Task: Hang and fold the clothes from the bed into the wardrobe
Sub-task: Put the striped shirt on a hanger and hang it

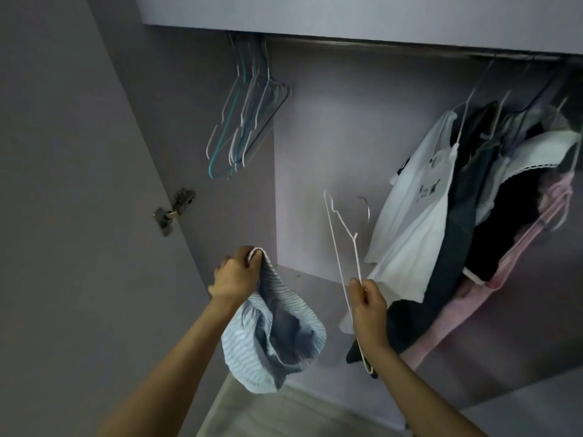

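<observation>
I stand at the open wardrobe (315,171). My left hand (235,274) pinches the top edge of a light blue striped garment (277,335), which hangs bunched below it. My right hand (367,305) grips a white wire hanger (342,244) by its lower bar, with the hook pointing up and to the right. The hanger is held apart from the garment, to its right. The rail (362,42) runs across the top of the wardrobe.
Several empty wire hangers (246,127) hang at the rail's left end. Hung clothes fill the right side: a white printed shirt (416,197), dark garments (457,234) and a pink one (511,272). The open door with a hinge (173,211) stands at the left.
</observation>
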Motion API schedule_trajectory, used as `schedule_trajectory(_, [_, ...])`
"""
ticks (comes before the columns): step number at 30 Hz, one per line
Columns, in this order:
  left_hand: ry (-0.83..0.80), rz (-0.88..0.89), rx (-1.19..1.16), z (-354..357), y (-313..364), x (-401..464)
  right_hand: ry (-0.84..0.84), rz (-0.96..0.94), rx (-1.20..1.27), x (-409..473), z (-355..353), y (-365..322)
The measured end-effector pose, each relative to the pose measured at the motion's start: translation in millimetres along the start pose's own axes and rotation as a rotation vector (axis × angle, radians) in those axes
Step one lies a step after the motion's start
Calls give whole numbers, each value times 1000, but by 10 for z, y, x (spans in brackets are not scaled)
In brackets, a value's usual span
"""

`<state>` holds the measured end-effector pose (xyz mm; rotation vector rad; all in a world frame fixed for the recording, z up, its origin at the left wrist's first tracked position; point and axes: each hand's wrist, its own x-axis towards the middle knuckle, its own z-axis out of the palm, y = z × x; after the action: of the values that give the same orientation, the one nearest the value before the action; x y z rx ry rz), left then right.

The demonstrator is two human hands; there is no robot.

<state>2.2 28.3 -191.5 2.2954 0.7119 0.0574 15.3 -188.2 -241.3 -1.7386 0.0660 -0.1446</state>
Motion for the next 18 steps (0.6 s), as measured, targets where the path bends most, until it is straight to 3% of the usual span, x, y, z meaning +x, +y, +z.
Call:
schedule_trajectory(2, [55, -88, 188, -10, -25, -68, -3, -39, 47, -99, -74, 49])
schedule_trajectory(4, [83, -102, 226, -23, -58, -127, -18, -58, 85, -125, -90, 41])
schedule_trajectory(9, [-25, -38, 24, -69, -146, -166, -117, -30, 131, -20, 15, -83])
schedule_trajectory(14, [-47, -89, -113, -163, -171, -185, -177, -200, 86, -154, -14, -118])
schedule_trajectory(18, [-68, -147, -195, -206, -156, -164, -329, 5, 178, -32, -18, -205])
